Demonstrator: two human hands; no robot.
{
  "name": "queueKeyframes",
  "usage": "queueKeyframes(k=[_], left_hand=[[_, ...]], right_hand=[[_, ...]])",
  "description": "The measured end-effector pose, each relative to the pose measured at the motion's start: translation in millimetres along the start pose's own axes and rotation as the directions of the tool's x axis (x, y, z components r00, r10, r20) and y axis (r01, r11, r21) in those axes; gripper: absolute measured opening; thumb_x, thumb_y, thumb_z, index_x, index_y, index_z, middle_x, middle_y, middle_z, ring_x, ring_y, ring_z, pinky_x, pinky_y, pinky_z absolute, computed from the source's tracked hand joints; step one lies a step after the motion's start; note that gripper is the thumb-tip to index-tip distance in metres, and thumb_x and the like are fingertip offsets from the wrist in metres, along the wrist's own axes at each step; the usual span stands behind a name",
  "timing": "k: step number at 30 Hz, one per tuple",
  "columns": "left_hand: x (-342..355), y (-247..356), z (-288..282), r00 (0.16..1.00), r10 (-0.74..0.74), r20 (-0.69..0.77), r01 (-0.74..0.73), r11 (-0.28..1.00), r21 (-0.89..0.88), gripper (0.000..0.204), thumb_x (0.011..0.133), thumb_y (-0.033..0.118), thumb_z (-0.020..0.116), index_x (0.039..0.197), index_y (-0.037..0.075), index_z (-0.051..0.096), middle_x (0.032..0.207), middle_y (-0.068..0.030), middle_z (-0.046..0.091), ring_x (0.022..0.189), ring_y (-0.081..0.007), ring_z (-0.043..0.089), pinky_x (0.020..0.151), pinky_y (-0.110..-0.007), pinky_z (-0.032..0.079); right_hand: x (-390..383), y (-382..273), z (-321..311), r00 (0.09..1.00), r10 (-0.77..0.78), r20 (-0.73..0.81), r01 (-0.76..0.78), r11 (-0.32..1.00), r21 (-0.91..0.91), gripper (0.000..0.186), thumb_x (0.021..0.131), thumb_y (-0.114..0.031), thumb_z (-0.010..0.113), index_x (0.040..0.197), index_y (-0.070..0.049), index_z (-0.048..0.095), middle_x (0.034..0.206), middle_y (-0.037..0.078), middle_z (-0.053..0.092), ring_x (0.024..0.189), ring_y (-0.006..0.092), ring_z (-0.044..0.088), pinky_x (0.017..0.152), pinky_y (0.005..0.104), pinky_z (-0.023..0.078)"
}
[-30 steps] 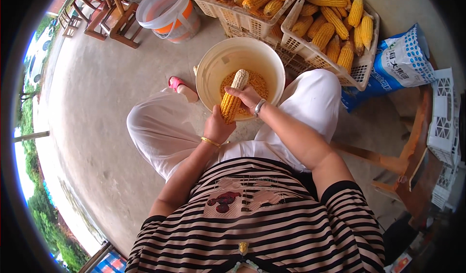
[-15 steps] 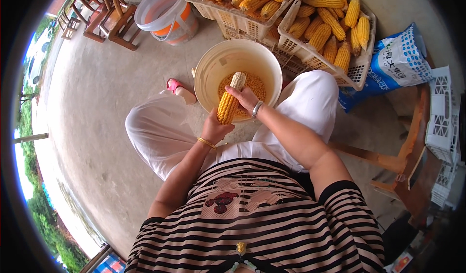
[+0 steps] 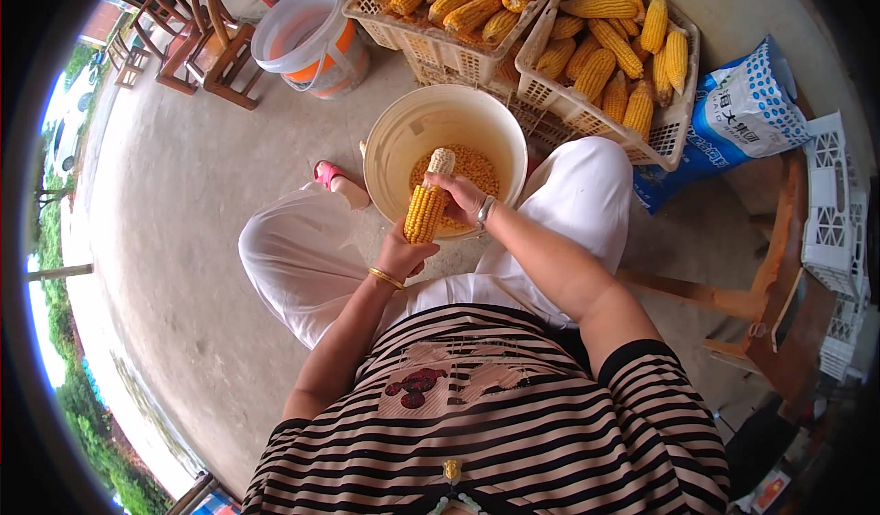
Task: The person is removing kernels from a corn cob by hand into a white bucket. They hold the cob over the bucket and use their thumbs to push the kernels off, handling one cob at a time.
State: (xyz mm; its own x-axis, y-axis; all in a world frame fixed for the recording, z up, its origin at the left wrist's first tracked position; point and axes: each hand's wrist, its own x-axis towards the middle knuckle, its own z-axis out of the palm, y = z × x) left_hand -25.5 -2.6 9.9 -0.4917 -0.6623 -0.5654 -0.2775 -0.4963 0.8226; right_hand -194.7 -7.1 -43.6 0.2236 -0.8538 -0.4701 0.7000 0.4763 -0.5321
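Observation:
Between my hands is an ear of corn (image 3: pixel 423 213), tilted over the near part of a white bucket (image 3: pixel 390 139). Its far tip is bare pale cob, while yellow kernels cover the rest. My left hand (image 3: pixel 403 250) is closed round the ear's near end. Higher up, my right hand (image 3: pixel 460 197) grips the ear's right side, its thumb lying across where kernels meet bare cob. Loose yellow kernels (image 3: pixel 477 169) lie in the bottom of the bucket, which stands between my knees.
Beyond the bucket stand two plastic crates (image 3: pixel 541 103) heaped with corn ears. A clear and orange bucket (image 3: pixel 316 43) and wooden chairs (image 3: pixel 220 57) are at the far left. At right are a blue and white sack (image 3: pixel 733 116), a wooden chair (image 3: pixel 765 277) and a white crate (image 3: pixel 830 213).
The ear of corn and both hands have shifted slightly toward me, and the ear stands a little steeper in view. The whole view has moved slightly. Both hands keep their hold.

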Motion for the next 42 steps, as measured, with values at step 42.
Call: queueKeyframes(k=[42], left_hand=[[5.6,-16.2,3.4,0.997,0.006,-0.083,0.012,0.978,0.21,0.035,0.065,0.004,0.065,0.096,0.002,0.048,0.065,-0.0058,0.053,0.038,-0.0117,0.045,0.032,-0.025,0.032]], right_hand=[[2.8,7.6,1.8,0.984,-0.066,-0.164,0.044,0.99,-0.133,0.035,0.071,-0.032,0.073,0.088,-0.006,0.057,0.079,0.004,0.061,0.067,0.0141,0.06,0.059,0.0263,0.049]])
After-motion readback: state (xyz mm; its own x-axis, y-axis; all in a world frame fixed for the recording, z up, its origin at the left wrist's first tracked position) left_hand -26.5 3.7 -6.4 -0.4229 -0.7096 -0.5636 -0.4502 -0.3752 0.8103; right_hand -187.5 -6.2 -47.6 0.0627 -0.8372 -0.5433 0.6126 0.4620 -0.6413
